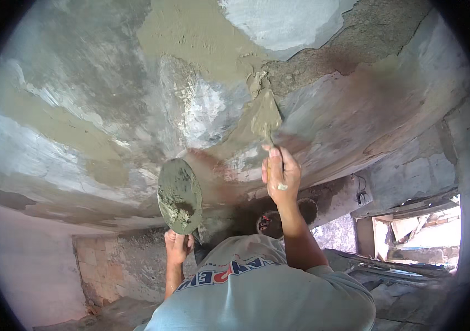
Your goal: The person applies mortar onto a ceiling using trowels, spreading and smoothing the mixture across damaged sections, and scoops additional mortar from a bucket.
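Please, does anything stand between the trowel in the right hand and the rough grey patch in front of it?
No obstacle is visible. The trowel in the right hand points toward the left end of the rough patch; only mortar shows at its tip. The round board in the left hand is aside, to the left.
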`<state>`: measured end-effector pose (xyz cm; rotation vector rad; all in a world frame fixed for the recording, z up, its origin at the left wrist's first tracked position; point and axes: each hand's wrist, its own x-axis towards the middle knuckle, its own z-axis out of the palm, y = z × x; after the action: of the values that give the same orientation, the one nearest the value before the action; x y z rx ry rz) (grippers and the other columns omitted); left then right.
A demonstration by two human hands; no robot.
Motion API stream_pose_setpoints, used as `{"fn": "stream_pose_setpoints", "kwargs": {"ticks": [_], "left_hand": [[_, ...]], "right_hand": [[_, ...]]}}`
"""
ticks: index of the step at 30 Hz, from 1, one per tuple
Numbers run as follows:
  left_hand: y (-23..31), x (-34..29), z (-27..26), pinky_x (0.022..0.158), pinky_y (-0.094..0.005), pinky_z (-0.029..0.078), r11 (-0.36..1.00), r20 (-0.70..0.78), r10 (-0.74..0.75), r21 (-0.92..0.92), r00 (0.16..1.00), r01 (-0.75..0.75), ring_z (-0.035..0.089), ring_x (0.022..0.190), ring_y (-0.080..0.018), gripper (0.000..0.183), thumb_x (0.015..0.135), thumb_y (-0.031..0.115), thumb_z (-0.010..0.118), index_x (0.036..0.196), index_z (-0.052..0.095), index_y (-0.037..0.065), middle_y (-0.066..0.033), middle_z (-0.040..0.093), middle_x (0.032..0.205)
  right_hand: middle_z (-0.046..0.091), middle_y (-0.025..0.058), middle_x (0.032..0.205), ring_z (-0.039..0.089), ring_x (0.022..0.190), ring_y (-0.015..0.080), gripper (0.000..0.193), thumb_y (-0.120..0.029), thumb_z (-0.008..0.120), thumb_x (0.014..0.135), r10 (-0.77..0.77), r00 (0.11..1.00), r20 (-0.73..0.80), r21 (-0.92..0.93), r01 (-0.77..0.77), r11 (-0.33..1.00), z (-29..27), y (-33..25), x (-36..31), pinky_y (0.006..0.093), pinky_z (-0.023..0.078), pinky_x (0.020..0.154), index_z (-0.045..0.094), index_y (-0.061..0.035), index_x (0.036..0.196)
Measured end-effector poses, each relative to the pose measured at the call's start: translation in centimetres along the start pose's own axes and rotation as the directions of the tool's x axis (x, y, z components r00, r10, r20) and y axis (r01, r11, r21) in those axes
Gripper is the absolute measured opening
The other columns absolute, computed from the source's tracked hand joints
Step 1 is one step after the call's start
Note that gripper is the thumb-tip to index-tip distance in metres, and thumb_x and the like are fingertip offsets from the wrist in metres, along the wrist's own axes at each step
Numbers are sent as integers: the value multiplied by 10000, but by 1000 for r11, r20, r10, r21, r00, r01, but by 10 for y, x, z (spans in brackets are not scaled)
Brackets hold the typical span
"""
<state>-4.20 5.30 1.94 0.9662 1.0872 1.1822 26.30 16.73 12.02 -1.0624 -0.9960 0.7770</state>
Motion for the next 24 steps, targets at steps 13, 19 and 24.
{"fn": "stream_pose_setpoints", "kwargs": {"ticks": [13,19,24], "left_hand": [[-5,-7,-2,379,-266,340,1000,-12,17,16,1000,-17,442,403,-111,431,1065,332,542,753,581,38,-27,478,511],[-7,-3,1,362,-261,314,992,-64,16,-128,998,-24,414,378,-101,473,1069,313,528,698,569,23,-30,488,501],[-6,-3,1,361,-267,306,998,-39,42,-45,998,-44,400,372,-101,473,1065,301,531,681,557,28,-17,457,484]], "right_hand": [[517,15,583,445,449,77,405,-273,448,1092,94,980,176,131,-118,984,17,-31,22,253,351,438,668,66,1069],[484,4,562,426,453,66,393,-244,451,1098,80,926,369,-26,-76,997,-9,-19,5,253,351,447,673,79,1080],[490,-5,579,423,472,56,380,-236,461,1097,-13,972,233,41,4,999,1,-42,21,251,348,448,676,77,1107]]}}
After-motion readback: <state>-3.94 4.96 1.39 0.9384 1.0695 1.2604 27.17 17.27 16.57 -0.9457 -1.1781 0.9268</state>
